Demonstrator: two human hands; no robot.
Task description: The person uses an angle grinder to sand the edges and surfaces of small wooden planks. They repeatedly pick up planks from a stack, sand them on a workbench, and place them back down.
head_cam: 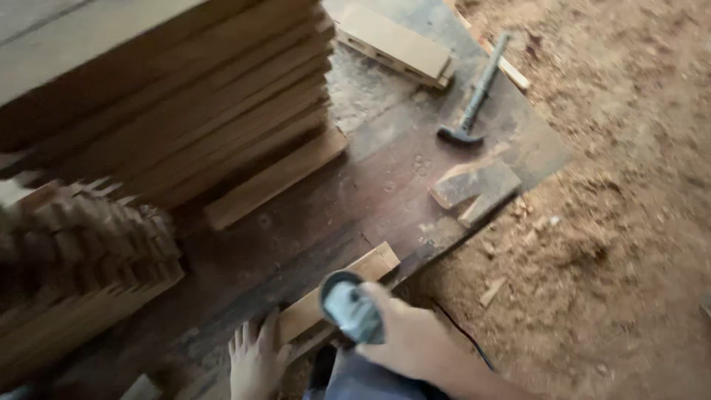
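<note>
One grinder (350, 307) sits clenched in the right hand (404, 337), its disc end over a light wood strip (339, 292) at the near edge of the dark surface (355, 192). The left hand (255, 363) lies flat and open, fingers spread, pressing the surface just beside the strip's near end. One hammer (474, 100) rests farther back, head toward the viewer. Two short offcuts (474, 189) lie close together near the surface's right edge, and one pale block (392, 41) sits beyond the hammer. Two stacks of boards (185, 111) fill the left; the nearer one (81, 259) is blurred, its pieces impossible to count. Sawdust (615, 185) covers the floor. The grinder's cord is barely visible, and the picture's bottom edge cuts off both wrists.
</note>
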